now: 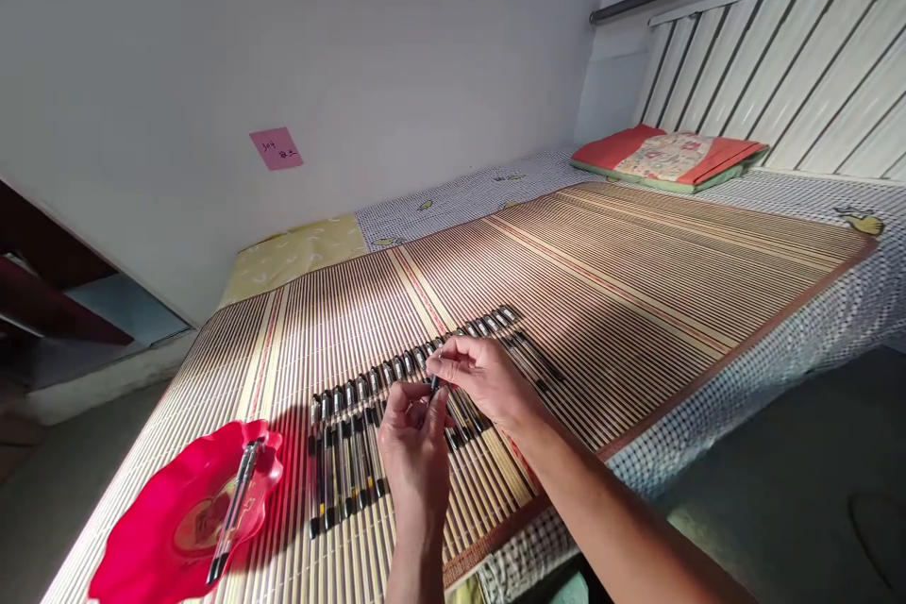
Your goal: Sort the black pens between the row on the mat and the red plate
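My left hand is closed on a dark pen, pinching it between thumb and fingers; much of the pen is hidden. The fingers of my right hand pinch at its upper end, close to the left fingertips. Below both hands, a long slanting row of black pen caps lies on the bamboo mat. Several clear pen barrels with dark ends are lined up under the caps, partly covered by my hands. More thin dark pen pieces lie right of my right hand.
A red scalloped plate at the left holds pens with black caps. The mat covers a bed with a checked sheet hanging over its edge. A folded orange cloth lies by the headboard. A pink note is on the wall.
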